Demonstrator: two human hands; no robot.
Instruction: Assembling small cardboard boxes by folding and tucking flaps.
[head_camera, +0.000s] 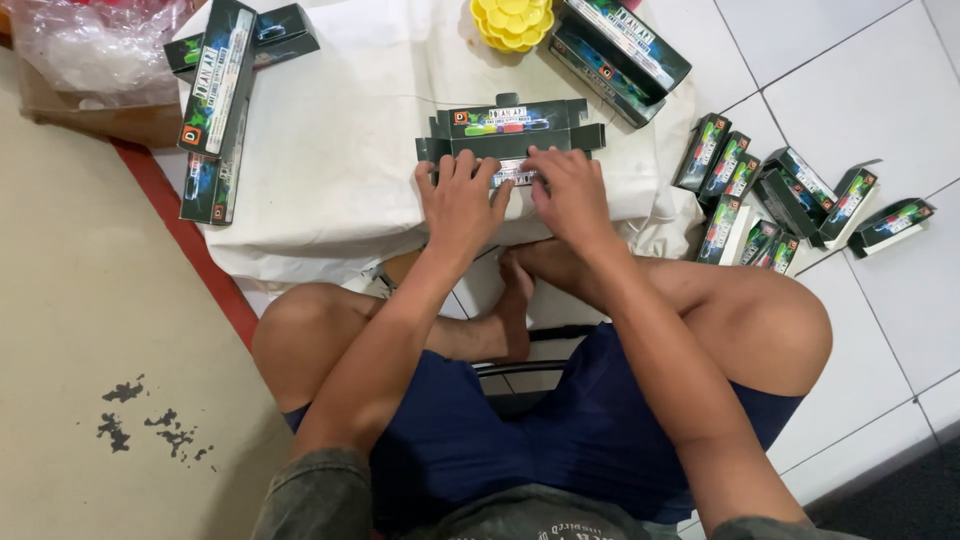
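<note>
A flat, unfolded black cardboard box (512, 132) with green and blue print lies on a white cloth-covered surface (340, 150). My left hand (459, 195) presses down on its near left part, fingers spread over the card. My right hand (568, 192) lies beside it on the near right part, fingers curled onto the box's edge. Both hands touch the same box. The near edge of the box is hidden under my fingers.
Flat black boxes are stacked at the left (218, 90) and back right (620, 50) of the cloth. A yellow flower-shaped plastic stack (512, 20) stands at the back. Several folded small boxes (780, 195) lie on the white tile floor at right. A plastic bag (95, 45) sits far left.
</note>
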